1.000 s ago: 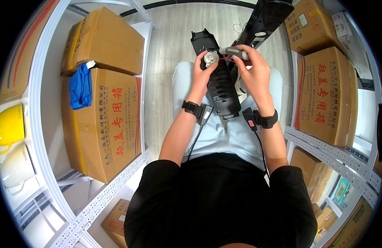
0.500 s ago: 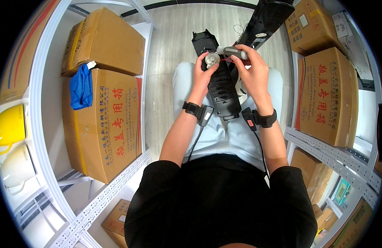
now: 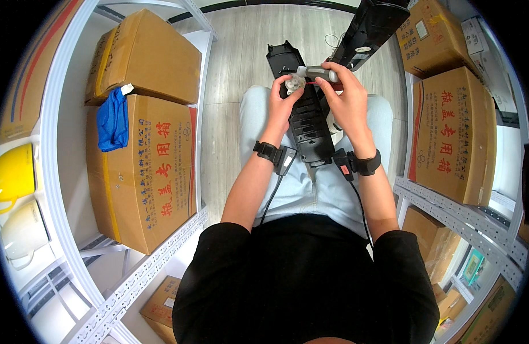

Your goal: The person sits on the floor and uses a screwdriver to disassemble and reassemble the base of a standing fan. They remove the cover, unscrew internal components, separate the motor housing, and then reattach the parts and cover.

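My left hand (image 3: 281,104) is closed around the edge of a small, pale, translucent round part (image 3: 294,84), thumb on its near side. In my right hand (image 3: 351,106) lies a grey-handled screwdriver (image 3: 319,73), pinched between thumb and fingers and pointing left. Its thin dark shaft passes just beyond the round part; I cannot tell whether the tip touches anything. A short red wire (image 3: 311,83) runs between the part and my right fingers. Beneath both hands, a long black ribbed plastic housing (image 3: 311,129) rests along my lap, its far end beyond my knees.
Another large black casing (image 3: 370,31) stands beyond my right knee, with a thin loose wire (image 3: 331,40) beside it. Shelves with cardboard boxes (image 3: 139,166) (image 3: 448,135) flank me. A blue cloth (image 3: 112,120) hangs at the left. Cables run from both wrist straps (image 3: 267,151).
The screwdriver has shifted slightly left and turned nearer to level, so its dark shaft now shows past the round part. My right hand moved a little with it; the left stays nearly still.
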A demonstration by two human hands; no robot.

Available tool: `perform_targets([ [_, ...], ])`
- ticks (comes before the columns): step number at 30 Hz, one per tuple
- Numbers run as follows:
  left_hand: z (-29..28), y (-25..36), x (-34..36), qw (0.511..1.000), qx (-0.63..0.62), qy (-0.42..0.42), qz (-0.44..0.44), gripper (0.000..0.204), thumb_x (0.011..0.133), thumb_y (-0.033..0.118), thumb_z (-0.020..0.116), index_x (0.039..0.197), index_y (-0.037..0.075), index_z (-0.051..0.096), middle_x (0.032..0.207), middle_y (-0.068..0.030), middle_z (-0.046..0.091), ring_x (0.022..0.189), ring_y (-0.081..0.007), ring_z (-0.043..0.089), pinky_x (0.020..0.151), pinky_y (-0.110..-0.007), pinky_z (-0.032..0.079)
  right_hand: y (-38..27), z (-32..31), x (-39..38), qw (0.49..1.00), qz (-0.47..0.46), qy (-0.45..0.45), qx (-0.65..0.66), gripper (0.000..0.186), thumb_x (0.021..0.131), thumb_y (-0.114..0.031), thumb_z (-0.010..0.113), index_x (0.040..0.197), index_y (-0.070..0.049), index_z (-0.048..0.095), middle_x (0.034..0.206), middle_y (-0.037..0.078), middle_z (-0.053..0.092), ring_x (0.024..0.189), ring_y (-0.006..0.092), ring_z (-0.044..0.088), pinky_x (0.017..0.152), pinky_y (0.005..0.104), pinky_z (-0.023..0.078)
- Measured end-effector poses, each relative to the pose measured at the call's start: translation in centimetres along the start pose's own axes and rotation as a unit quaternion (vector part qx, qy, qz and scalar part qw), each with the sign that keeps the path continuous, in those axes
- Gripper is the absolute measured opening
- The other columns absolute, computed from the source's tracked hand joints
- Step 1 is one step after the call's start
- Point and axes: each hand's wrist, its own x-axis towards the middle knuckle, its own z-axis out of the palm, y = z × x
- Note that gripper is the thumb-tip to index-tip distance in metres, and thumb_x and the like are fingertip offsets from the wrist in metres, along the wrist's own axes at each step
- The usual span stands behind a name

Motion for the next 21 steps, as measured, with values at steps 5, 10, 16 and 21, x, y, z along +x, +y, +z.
perform_targets([
  [5,-0.4,-0.5,0.3,1.000,0.017,0.003,0.014,0.045,0.083,0.003,0.074,0.122,0.009,0.054,0.116,-0.0081,0.059,0.103,-0.0166,0.061,0.085,-0.030,0.052,-0.9,-0.8,-0.1,1.000,0.015,0.017,0.002,0.027,0.085,-0.010,0.073,0.111,-0.007,0.065,0.101,0.009,0.069,0.078,0.0199,0.070,0.067,0.0299,0.056],
  [10,0.3,0.6,-0.2,0.999,-0.033,0.003,-0.036,0.038,0.085,0.007,0.072,0.120,0.009,0.056,0.115,-0.0069,0.060,0.103,-0.0144,0.059,0.086,-0.028,0.051,-2.3,-3.0,-0.6,0.999,0.029,0.032,0.014,0.028,0.084,-0.010,0.075,0.111,-0.007,0.067,0.102,0.009,0.069,0.077,0.0164,0.070,0.066,0.0275,0.055],
  [16,0.2,0.3,-0.1,1.000,-0.009,0.014,-0.002,0.031,0.094,0.012,0.066,0.123,0.011,0.056,0.117,-0.0061,0.060,0.104,-0.0150,0.059,0.087,-0.028,0.050,-4.1,-5.2,-1.5,0.998,0.054,0.020,0.026,0.029,0.084,-0.008,0.075,0.112,-0.005,0.066,0.100,0.009,0.069,0.075,0.0148,0.070,0.066,0.0263,0.054],
  [21,0.1,-0.3,0.2,1.000,0.001,0.008,0.019,0.026,0.094,0.012,0.066,0.119,0.009,0.058,0.113,-0.0044,0.061,0.102,-0.0134,0.059,0.087,-0.028,0.048,-3.8,-5.6,-1.9,0.999,0.042,0.011,0.027,0.029,0.084,-0.008,0.074,0.112,-0.005,0.066,0.099,0.009,0.069,0.075,0.0148,0.070,0.067,0.0260,0.054],
])
